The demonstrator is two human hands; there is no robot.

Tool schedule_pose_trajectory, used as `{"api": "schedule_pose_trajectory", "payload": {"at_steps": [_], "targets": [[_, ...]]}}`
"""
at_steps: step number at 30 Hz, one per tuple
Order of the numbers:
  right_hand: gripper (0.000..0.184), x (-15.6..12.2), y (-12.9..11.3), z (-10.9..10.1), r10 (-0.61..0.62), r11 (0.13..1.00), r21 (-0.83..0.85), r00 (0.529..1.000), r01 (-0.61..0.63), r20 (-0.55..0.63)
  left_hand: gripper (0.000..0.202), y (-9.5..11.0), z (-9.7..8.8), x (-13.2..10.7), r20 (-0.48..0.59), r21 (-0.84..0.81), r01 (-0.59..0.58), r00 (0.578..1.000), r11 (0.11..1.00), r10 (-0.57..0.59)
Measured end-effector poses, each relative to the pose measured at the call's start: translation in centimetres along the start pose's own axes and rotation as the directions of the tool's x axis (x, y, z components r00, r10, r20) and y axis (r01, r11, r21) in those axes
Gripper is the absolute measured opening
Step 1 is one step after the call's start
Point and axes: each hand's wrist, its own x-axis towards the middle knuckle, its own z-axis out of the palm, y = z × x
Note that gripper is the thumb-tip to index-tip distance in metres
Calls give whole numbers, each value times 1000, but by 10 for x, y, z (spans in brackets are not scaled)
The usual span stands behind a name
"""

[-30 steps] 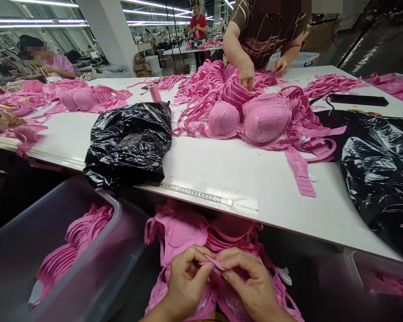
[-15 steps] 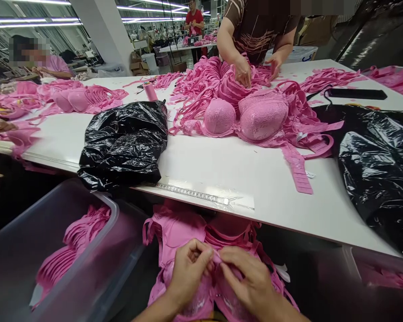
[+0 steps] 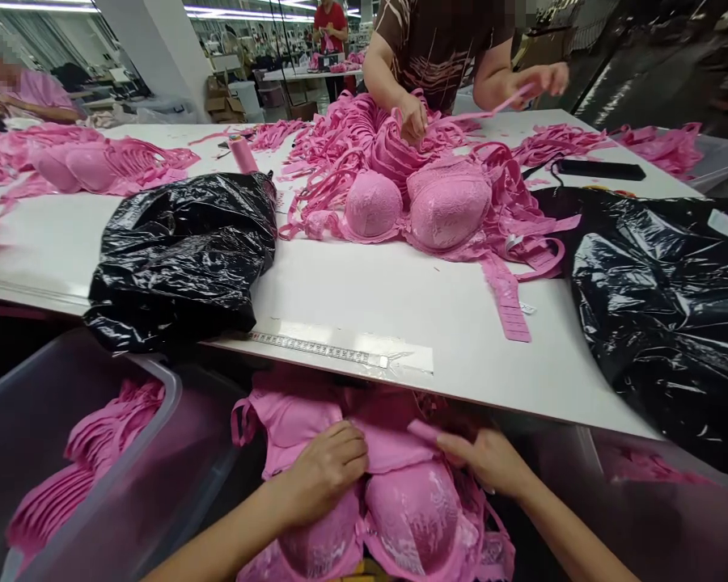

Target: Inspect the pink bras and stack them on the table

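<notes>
Lower centre: my left hand [image 3: 331, 465] on pink bras [image 3: 409, 513], can't tell grip; right hand [image 3: 491, 459], apart, pinches strap [image 3: 423, 431]. Likely light, soft; best held by edges.

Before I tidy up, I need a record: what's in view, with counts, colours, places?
Near bras: several, pink, below table
Strip: one, pink, at right hand
Table bras: many, pink, centre and left
Near table: one, white, centre
Plastic bags: two, black, table's left and right
Spool: one, pink, behind left bag
Measuring tape: one, pale, table's near edge
Flat object: one, black, table's right
Bins: at least two, translucent, below table
Pillar: one, white, background left
Other people: at least three; dark, red, pink tops; beyond
Left hand: one, bare, on near bras
Right hand: one, bare, pinching strip
</notes>
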Motion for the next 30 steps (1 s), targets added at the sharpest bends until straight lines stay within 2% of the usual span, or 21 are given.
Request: {"api": "schedule_pose_trajectory", "payload": {"at_steps": [1, 3, 5, 7, 9, 11, 14, 16, 18, 21, 23, 26, 30], "targets": [[18, -13, -1, 3, 34, 999, -12, 997, -34, 76, 30, 1, -6, -4, 7, -47, -14, 1000, 999, 14], [21, -35, -6, 11, 69, 997, -46, 982, -62, 175, 30, 5, -16, -1, 66, -134, 35, 997, 990, -26], [21, -49, -12, 21, 72, 996, -57, 975, -61, 210, 29, 9, -19, 16, 102, -202, 157, 985, 967, -138], [19, -54, -15, 29, 74, 996, -65, 969, -60, 234, 28, 15, -13, 40, 68, -279, 286, 958, 917, -279], [17, -56, -15, 35, 58, 996, -80, 972, -41, 229, 20, 22, -1, 63, 77, -356, 393, 917, 848, -393], [18, -58, -13, 36, 28, 996, -93, 981, -10, 192, 12, 28, 14, 78, 164, -372, 501, 864, 781, -476], [18, -63, -9, 29, -50, 989, -132, 989, 68, 136, 15, 35, 30, 83, 242, -318, 612, 791, 724, -563], [15, -66, -7, 20, -132, 967, -208, 987, 149, 91, 17, 39, 35, 80, 242, -287, 641, 767, 712, -594], [8, -66, -4, 10, -244, 917, -316, 969, 241, 30, 13, 42, 36, 78, 242, -262, 658, 753, 706, -612], [8, -59, 2, 0, -439, 788, -486, 899, 378, -12, 11, 45, 37, 76, 228, -253, 665, 747, 703, -624], [14, -53, 5, -3, -530, 689, -561, 847, 459, 41, 12, 46, 39, 76, 211, -257, 674, 739, 693, -640], [19, -48, 9, -3, -597, 561, -618, 786, 551, 159, 12, 47, 43, 75, 186, -275, 684, 727, 675, -661], [24, -49, 10, -2, -663, 437, -660, 715, 611, 224, 12, 49, 46, 71, 153, -334, 670, 733, 664, -663]]}}
